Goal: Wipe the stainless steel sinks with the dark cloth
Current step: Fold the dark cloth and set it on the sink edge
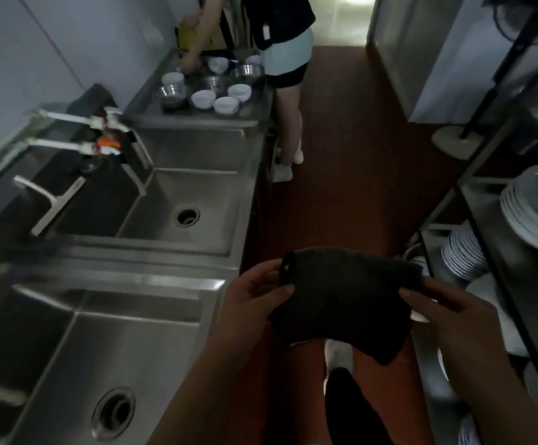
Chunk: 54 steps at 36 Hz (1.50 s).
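Note:
I hold the dark cloth (344, 300) stretched between both hands over the red floor, to the right of the sinks. My left hand (255, 295) pinches its left edge; my right hand (444, 308) pinches its right edge. The near stainless steel sink (152, 335) lies at lower left with a round drain (113, 412). The middle sink (197, 187) lies beyond it, with its own drain (186, 216). A third basin (194, 146) sits farther back.
Taps (78, 146) stick out from the wall over the sinks. Another person (280, 59) stands at the far counter among white and steel bowls (210, 88). A rack with stacked plates (530, 216) lines the right side. A narrow red-floored aisle (341, 155) runs between.

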### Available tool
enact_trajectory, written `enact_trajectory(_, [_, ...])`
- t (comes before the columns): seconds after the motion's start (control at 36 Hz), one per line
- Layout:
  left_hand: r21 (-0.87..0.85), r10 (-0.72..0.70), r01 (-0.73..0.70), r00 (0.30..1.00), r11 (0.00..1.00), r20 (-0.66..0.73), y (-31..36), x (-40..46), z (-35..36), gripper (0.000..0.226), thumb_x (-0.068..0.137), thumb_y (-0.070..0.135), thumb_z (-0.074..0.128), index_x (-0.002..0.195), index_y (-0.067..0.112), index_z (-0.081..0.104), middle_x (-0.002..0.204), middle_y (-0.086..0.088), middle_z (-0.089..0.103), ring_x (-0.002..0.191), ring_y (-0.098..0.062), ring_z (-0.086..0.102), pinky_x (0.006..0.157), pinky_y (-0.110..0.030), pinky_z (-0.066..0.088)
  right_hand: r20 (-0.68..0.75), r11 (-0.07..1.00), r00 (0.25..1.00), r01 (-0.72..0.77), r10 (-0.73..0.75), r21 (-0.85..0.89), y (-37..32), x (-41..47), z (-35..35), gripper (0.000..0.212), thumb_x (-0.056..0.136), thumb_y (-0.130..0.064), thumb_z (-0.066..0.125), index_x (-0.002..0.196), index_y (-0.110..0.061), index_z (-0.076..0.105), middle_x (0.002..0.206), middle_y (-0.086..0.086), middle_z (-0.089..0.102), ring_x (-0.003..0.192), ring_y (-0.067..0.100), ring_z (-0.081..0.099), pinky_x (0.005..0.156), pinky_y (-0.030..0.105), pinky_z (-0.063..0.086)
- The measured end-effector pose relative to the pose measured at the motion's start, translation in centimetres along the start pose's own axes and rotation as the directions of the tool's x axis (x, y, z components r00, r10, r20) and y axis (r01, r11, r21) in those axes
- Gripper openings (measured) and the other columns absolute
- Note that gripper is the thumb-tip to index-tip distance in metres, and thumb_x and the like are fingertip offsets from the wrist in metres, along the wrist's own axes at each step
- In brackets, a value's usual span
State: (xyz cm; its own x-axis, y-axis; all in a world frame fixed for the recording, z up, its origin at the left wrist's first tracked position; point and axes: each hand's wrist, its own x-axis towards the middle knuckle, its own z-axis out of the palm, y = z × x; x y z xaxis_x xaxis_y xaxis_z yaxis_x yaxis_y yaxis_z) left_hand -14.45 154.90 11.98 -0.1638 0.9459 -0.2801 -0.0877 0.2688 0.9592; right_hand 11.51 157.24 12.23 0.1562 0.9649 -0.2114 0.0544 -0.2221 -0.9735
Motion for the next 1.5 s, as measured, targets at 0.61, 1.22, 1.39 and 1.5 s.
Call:
enact_trajectory(0.61, [-0.197,-0.142,0.050,0.863,0.979,-0.485,8.3,37.4,3.2,0.035,0.094,0.002,0.059,0.118,0.025,0.069,0.111,-0.001,0.073,0.100,-0.020,0.072,0.074,-0.041,0.060,0.541,0.967,0.841,0.150,-0.015,-0.207,-10.6,48.9,18.7,0.022,0.086,-0.014,0.072,0.104,-0.026,0.072,0.099,-0.013,0.069,0.093,0.003,0.066,0.080,0.023,0.053])
enact_trajectory(1.22, [-0.787,-0.709,0.050,0.474,0.614,-0.523,2.9,64.3,-3.0,0.038,0.092,0.002,0.061,0.123,0.022,0.064,0.107,-0.013,0.073,0.093,-0.040,0.072,0.083,-0.065,0.055,0.757,0.626,0.624,0.515,0.196,-0.586,-8.1,74.5,47.1,0.025,0.082,-0.014,0.076,0.106,-0.008,0.075,0.101,0.009,0.073,0.097,0.020,0.066,0.086,0.025,0.046])
enact_trajectory(1.39, [-0.620,-0.683,0.286,0.326,0.730,-0.654,0.9,65.6,-4.0,0.055,0.089,0.000,0.064,0.138,0.023,0.052,0.116,-0.012,0.067,0.095,-0.030,0.069,0.086,-0.049,0.058,0.879,0.358,0.363,0.812,0.309,-0.461,-4.2,76.7,51.2,0.040,0.085,-0.026,0.070,0.123,-0.016,0.063,0.121,0.012,0.064,0.115,0.032,0.058,0.095,0.039,0.048])
enact_trajectory(1.5, [-0.490,-0.625,0.416,0.302,0.766,-0.720,1.8,65.6,-2.8,0.063,0.090,0.000,0.060,0.144,0.028,0.044,0.120,-0.006,0.064,0.089,-0.020,0.066,0.074,-0.031,0.060,0.895,-0.056,0.040,0.998,0.445,-0.017,-2.1,77.5,51.4,0.066,0.088,-0.048,0.059,0.147,-0.035,0.033,0.158,0.003,0.027,0.145,0.034,0.020,0.112,0.061,0.021])
